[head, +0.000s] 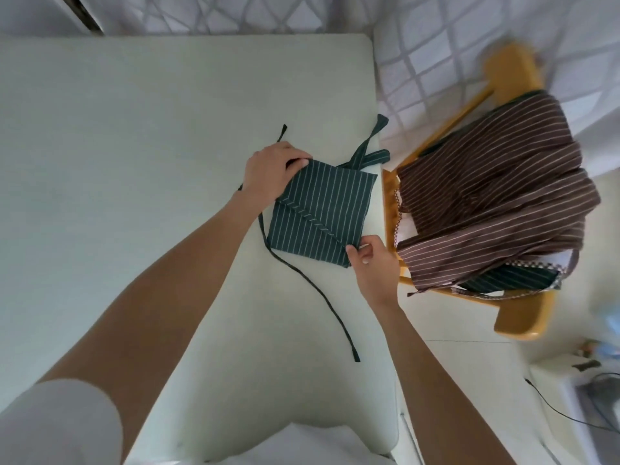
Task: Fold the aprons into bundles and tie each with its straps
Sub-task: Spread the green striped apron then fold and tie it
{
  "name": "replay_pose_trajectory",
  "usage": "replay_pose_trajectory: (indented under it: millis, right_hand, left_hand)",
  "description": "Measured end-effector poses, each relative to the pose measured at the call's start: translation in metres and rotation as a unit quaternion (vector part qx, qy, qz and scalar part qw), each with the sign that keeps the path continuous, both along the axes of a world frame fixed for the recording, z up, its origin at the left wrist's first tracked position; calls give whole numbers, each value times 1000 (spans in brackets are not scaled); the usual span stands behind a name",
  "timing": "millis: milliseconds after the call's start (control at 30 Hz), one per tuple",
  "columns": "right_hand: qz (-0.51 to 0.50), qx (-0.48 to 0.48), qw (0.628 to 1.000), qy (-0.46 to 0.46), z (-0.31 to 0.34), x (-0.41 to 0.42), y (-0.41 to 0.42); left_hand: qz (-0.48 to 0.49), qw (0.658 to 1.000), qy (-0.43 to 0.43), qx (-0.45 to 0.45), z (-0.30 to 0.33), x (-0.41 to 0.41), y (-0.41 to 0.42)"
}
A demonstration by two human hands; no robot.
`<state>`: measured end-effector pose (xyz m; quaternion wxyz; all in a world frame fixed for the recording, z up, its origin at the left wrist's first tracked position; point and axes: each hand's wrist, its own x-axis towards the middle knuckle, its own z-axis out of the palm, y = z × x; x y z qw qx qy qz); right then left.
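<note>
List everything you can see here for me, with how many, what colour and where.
table: one, pale green-white, fills the left and middle.
green apron: one, dark green with white stripes, folded flat near the table's right edge.
strap: one long, dark green, trailing from the apron toward the near edge; shorter ones stick out at the far side.
chair: one, yellow wood, right of the table.
brown apron: at least one, brown with pale stripes, heaped on the chair; a green striped piece shows beneath.
cable: one, black, bottom right.
left hand: one, presses the apron's far left corner.
right hand: one, fingers pinch the near right corner.
</note>
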<state>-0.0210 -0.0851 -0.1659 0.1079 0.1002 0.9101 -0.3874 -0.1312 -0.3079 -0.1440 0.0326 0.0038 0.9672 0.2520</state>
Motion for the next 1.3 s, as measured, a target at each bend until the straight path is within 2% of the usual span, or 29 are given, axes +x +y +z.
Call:
replay_pose_trajectory:
  millis: [100,167,267,333,367,433,500,600,733,800,867,933,1033,1100,1200,1300]
  right_hand:
    - [-24,-17,999,-25,-1,-6,2]
    - [-37,-19,999,-25,0,-11,1]
    - [-27,9,1000,-11,1,-13,-1]
    - [-1,57,998,8,1,-15,2]
    - [34,105,993,47,-1,-15,4]
    - [140,206,954,168,-8,-17,11]
    - [284,235,897,244,-14,-23,17]
    - [414,253,847,218,-20,-34,30]
    - [473,286,821,144,-23,-44,41]
    - [475,266,827,138,-21,-47,39]
    - [471,253,832,148,-19,-47,36]
    - [466,244,837,151,-19,-45,34]
    - [459,212,848,158,-19,-45,35]
    - [438,181,858,196,-15,-49,35]
    - [359,98,906,200,-3,-64,32]
    - [255,49,956,140,3,-87,24]
  left_hand:
    - [26,999,-17,33,-16,-8,7]
    - [3,1000,8,18,-20,-9,13]
    - [-104,992,67,-11,-12,4,20]
    - [-200,978,63,-15,-8,23,22]
    - [-224,973,48,-36,-11,37,20]
    - [-212,973,19,-93,-19,65,15]
    - [-184,974,-7,-131,-23,86,2]
    - [-170,974,-36,-143,-23,105,-21]
    - [-140,965,-78,-206,-20,117,-46]
    - [-102,967,-48,-230,-19,119,-57]
    - [-77,980,15,-184,-16,117,-60]
    - [-118,983,53,-133,-8,109,-50]
    - [-242,962,-30,-126,-6,95,-27]
    - [-264,947,-77,-164,-13,86,-20]
    - [-233,958,-109,-125,-13,77,-20]
    - [-97,984,-142,42,-8,72,-13]
